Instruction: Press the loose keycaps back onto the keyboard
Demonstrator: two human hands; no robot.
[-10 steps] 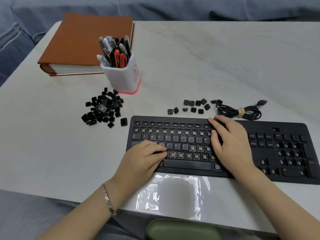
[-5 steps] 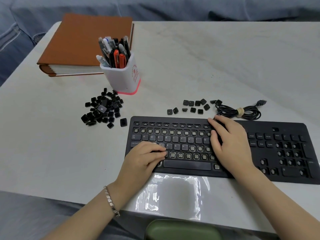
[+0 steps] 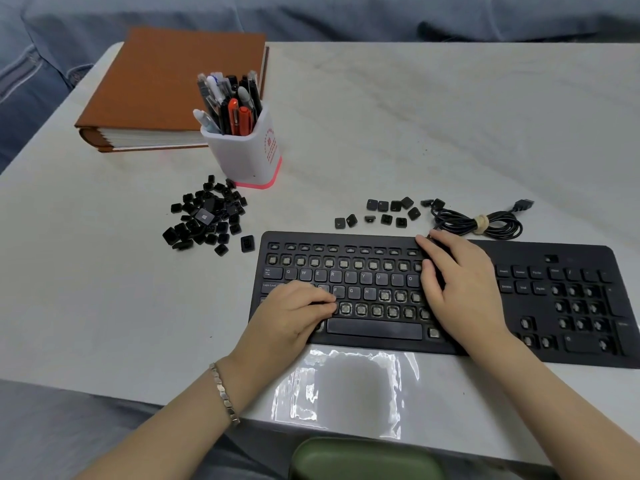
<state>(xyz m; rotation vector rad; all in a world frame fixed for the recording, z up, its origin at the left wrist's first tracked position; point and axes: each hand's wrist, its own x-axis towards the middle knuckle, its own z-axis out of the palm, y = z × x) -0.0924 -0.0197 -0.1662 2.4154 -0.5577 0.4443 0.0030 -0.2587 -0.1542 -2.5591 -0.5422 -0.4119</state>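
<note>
Plastic under fingertips: my left hand (image 3: 291, 317) has its fingers (image 3: 318, 299) curled, tips down on the keyboard (image 3: 585, 252) at its lower-left rows. I cannot tell whether a cap sits under them.
right hand (image 3: 460, 289): fingers (image 3: 436, 244) straight and close together, lying flat over the right end of the letter block, index tip at the back edge.
wrist: bracelet (image 3: 223, 393) on the left, over the table's near edge.
caps seated: Q-to-O row, F G H, space bar.
bare switches: function row, number row, the bottom letter row to the right of my left fingertips, most of the number pad.
lone keycap (image 3: 247, 244): just off the keyboard's back-left corner, not touching it.
pile of keycaps (image 3: 204, 216): left of that corner, a strip of tabletop between pile and keyboard.
scatter of keycaps (image 3: 384, 213): just behind the back edge, between my hands' reach.
cable (image 3: 478, 221): coiled and tied, just behind my right index tip, plug end pointing right.
pen cup (image 3: 242, 150): behind the pile, nearly touching it. The brown book (image 3: 166, 88) behind it runs to the table's far-left corner.
plastic sheet (image 3: 346, 386): clear, from the keyboard's front edge to the table's near edge.
table (image 3: 450, 116): white top shows in a broad stretch behind the cable and scatter. Its left edge slants away past the book.
green object (image 3: 363, 459): rounded, below the near edge.
</note>
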